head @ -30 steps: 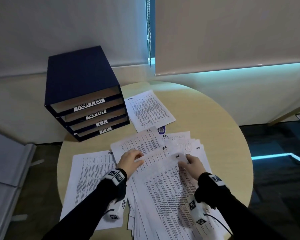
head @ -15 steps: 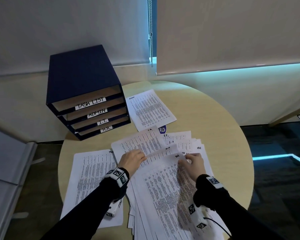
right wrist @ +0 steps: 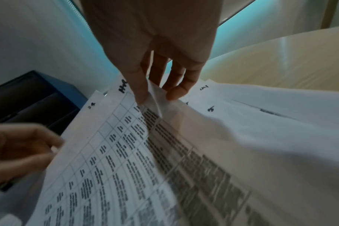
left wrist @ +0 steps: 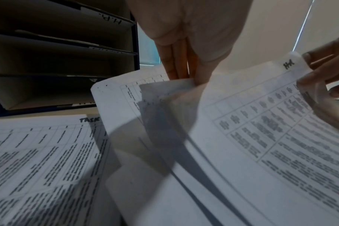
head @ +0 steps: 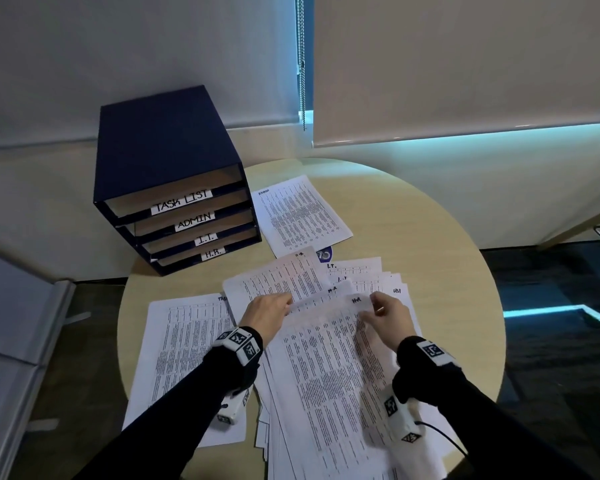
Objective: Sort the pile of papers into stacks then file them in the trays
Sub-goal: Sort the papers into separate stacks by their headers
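Note:
A loose pile of printed papers [head: 326,393] lies in the middle of the round table [head: 447,271]. Its top sheet, marked H.R. [head: 355,300], is raised at its far edge. My left hand [head: 284,306] pinches that sheet's far left corner [left wrist: 184,83] between thumb and fingers. My right hand [head: 373,304] pinches the far right corner [right wrist: 155,97]. A navy tray unit [head: 160,150] at the back left has slots labelled TASK LIST, ADMIN, I.T. and H.R. A task-list sheet [head: 184,341] lies left of the pile, and an admin sheet [head: 298,213] lies beside the trays.
Sheets marked I.T. [head: 357,271] fan out from under the pile toward the far right. The table's right half is bare wood. Window blinds [head: 465,64] and a bead chain [head: 301,64] hang behind. A grey panel [head: 11,323] stands at the left.
Both hands have shifted slightly away from me and lifted the far edge of the H.R. sheet off the pile; the left hand now pinches its corner instead of lying on the papers.

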### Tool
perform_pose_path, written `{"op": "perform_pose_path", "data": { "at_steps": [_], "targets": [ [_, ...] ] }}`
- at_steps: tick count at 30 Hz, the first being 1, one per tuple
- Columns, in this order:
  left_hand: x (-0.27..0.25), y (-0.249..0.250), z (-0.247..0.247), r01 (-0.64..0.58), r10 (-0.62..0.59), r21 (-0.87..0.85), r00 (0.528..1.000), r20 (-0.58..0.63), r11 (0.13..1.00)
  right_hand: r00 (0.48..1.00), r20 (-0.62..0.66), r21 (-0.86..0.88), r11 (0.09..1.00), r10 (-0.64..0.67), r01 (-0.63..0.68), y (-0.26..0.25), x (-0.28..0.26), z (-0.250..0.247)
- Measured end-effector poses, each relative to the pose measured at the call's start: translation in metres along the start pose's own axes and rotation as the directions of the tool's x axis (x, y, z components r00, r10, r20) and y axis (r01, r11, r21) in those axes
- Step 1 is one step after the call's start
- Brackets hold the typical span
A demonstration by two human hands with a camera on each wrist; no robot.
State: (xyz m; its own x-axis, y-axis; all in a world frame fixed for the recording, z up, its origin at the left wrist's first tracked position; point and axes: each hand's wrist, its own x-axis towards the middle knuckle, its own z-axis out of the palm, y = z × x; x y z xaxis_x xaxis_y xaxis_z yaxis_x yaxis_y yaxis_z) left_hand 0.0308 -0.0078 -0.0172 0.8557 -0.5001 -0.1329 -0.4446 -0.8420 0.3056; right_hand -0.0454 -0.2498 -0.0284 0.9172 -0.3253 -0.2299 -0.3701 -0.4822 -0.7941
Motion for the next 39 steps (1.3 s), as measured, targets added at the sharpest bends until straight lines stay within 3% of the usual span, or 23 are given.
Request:
{"op": "perform_pose_path", "data": {
  "at_steps": [3, 7, 11, 14, 16, 20, 25, 29, 31, 34, 39],
  "targets": [
    [-0.006, -0.002, 0.002, -0.032, 0.032, 0.004, 0.999, -0.039, 0.999, 0.999, 0.039, -0.049, 0.999, -0.002, 0.004, 0.0, -0.004, 0.004],
    [-0.021, 0.005, -0.004, -0.094, 0.093, -0.079, 0.996, -0.013, 0.992, 0.996, -0.035, -0.038, 0.996, -0.076, 0.075, 0.003, -0.01, 0.01],
    [-0.026, 0.009, -0.005, 0.011, 0.016, -0.253, 0.994, 0.107, 0.967, 0.997, 0.01, 0.007, 0.997, -0.079, 0.079, 0.006, -0.01, 0.015],
    [-0.012, 0.006, 0.001, 0.161, -0.118, -0.428, 0.985, 0.126, 0.889, 0.999, 0.026, 0.065, 0.997, -0.038, 0.036, 0.001, -0.013, 0.014],
    [-0.001, 0.003, 0.003, 0.202, -0.184, -0.386, 0.979, 0.083, 0.9, 0.998, 0.044, 0.067, 0.997, -0.049, 0.046, -0.001, -0.015, 0.014],
    [0.011, 0.004, 0.0, 0.189, -0.182, -0.157, 0.981, 0.061, 0.969, 0.998, 0.059, 0.095, 0.995, -0.035, 0.03, -0.001, -0.016, 0.011],
    [0.014, 0.007, 0.001, 0.053, -0.052, -0.039, 0.999, 0.015, 0.998, 1.0, -0.015, 0.103, 0.995, 0.006, -0.005, 0.0, -0.015, 0.01],
    [0.007, 0.006, -0.002, -0.078, 0.077, 0.076, 0.997, 0.018, 0.994, 0.999, 0.029, 0.031, 0.999, -0.028, 0.027, 0.002, -0.012, 0.01],
    [0.003, 0.005, -0.003, -0.133, 0.135, 0.067, 0.991, -0.025, 0.989, 0.999, 0.015, 0.031, 0.998, -0.051, 0.051, 0.002, -0.011, 0.011],
    [-0.001, 0.005, -0.002, -0.13, 0.127, -0.013, 0.984, -0.127, 0.991, 0.997, 0.002, 0.002, 0.997, -0.071, 0.071, 0.002, -0.01, 0.013],
    [-0.008, 0.004, -0.005, -0.101, 0.098, -0.091, 0.994, -0.043, 0.991, 0.996, -0.003, -0.007, 0.996, -0.088, 0.088, -0.002, -0.011, 0.013]
  ]
}}
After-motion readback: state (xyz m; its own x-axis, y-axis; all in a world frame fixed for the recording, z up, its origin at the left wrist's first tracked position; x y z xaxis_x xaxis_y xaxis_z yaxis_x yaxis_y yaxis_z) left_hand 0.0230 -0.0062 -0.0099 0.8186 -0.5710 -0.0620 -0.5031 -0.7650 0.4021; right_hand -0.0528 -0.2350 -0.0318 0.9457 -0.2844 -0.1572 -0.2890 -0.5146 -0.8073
